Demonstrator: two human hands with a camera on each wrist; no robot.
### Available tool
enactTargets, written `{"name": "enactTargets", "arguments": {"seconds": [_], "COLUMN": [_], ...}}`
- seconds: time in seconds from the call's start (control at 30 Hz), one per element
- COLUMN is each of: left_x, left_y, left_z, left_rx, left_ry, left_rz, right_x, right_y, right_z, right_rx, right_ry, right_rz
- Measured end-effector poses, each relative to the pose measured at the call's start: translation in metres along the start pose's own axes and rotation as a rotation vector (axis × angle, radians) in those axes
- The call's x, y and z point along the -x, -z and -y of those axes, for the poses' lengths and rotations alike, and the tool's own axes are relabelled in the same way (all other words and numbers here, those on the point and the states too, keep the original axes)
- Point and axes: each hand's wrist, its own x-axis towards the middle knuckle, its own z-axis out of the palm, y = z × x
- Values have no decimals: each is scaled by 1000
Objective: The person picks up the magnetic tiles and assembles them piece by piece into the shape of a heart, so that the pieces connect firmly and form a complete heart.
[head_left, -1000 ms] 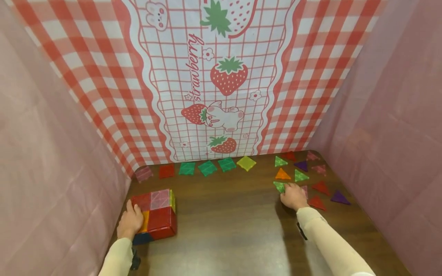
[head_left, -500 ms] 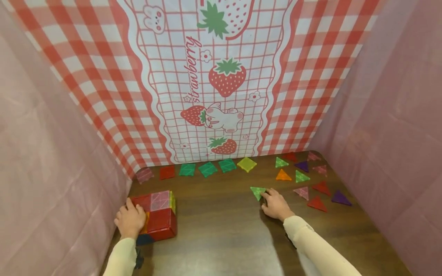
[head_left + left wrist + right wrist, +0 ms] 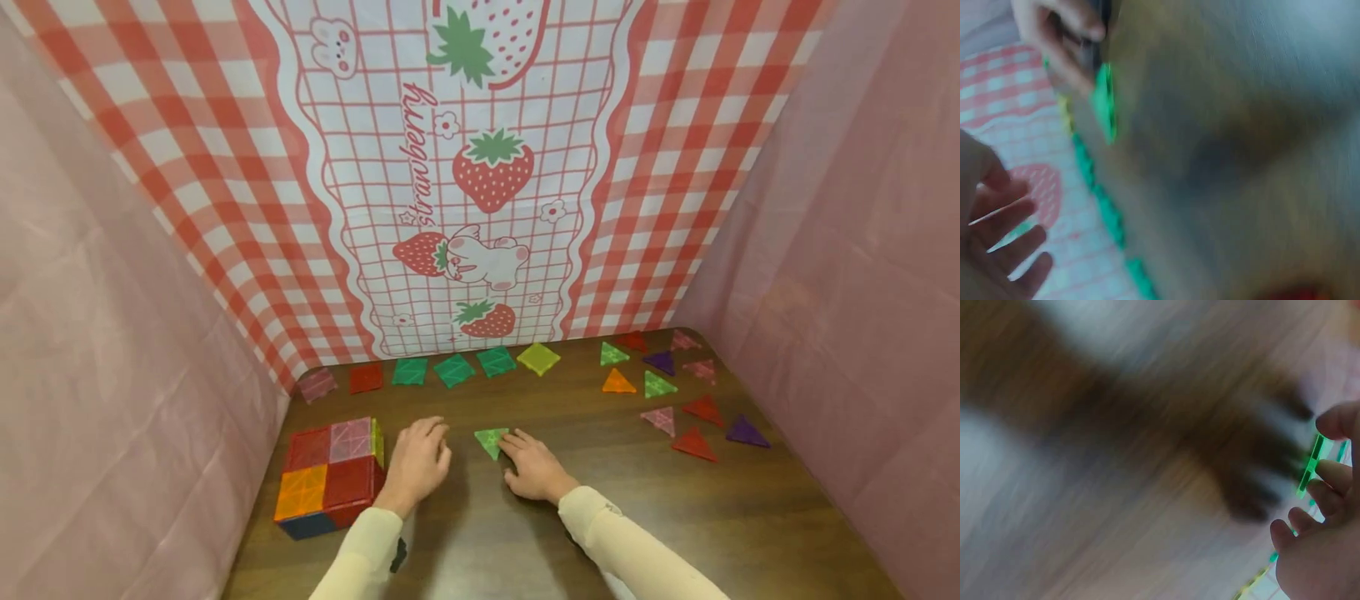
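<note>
A translucent green triangular magnetic tile (image 3: 490, 440) is pinched between the thumb and fingers of my right hand (image 3: 534, 468), over the middle of the table. The right wrist view catches the tile (image 3: 1312, 464) edge-on at the fingertips. To its left, my left hand (image 3: 416, 465) is held in the air with fingers relaxed and nothing in them. Spread fingers of this left hand (image 3: 1000, 231) also appear in the left wrist view, apart from the tile. Beside the left hand stands a box-like block of joined tiles (image 3: 351, 482), with red, pink, orange, yellow and blue faces.
Several square tiles lie along the back edge, among them a red one (image 3: 366, 378), teal ones (image 3: 454, 370) and a yellow one (image 3: 539, 359). Loose triangles, such as an orange one (image 3: 618, 382) and a purple one (image 3: 747, 432), are scattered at the right. Cloth walls (image 3: 810, 275) enclose the table.
My right hand has carried the green triangle leftward from the scattered triangles to the table's middle. My left hand has left the tile block and moved right, towards the right hand.
</note>
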Motion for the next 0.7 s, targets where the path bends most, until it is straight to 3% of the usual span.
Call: {"name": "enactTargets", "arguments": {"seconds": [0.17,0.27,0.33,0.5,0.6,0.7], "left_x": [2,7,11,15,14,13], "left_y": [-39,-56,-64,-69,-66,-62], "left_z": [-19,-21,-19,-14,-12,-13], "left_rx": [-7,-21,-51,-130,-140,-141], "left_ry": [52,80,89,89,81,51], "left_rz": [344,417,408,279,212,201], "right_x": [-4,-4,-3,0,1,4], "right_y": [-6,-8,-8,0,16,41], "right_z": [14,19,19,-3,-33,-69], "right_rx": [6,0,-8,-38,-47,-47], "right_ry": [25,18,21,-7,-110,-249], "right_rz": [34,56,64,-10,-99,-128]}}
